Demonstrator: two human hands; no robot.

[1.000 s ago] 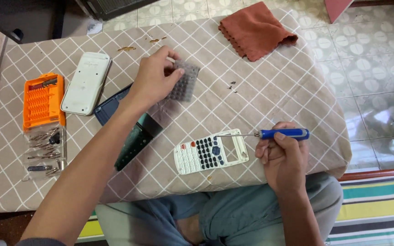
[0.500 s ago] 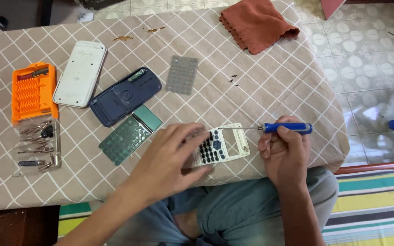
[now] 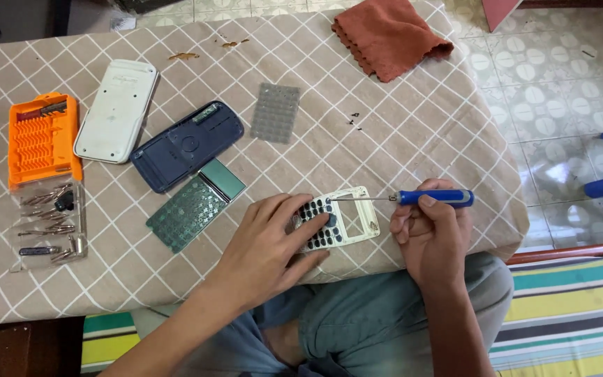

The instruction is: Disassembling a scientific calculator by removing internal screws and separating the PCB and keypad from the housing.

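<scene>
Calculator front [image 3: 347, 220] is lying at the near edge of the tabletop [image 3: 399, 139], and the left hand [image 3: 273, 244] is pressing it flat, fingers spread over the keys, gripping nothing. The right hand [image 3: 430, 234] is closing its grip on a blue screwdriver [image 3: 430, 198], tip touching the shell's top edge. Judging by this, keeping the shaft steady and the shell pinned should stop slips. Circuit board [image 3: 197, 206] and back cover [image 3: 188, 145] are lying nearby.

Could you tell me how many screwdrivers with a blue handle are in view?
1: the blue-handled screwdriver in the right hand, tip at the calculator front under the left hand.
</scene>
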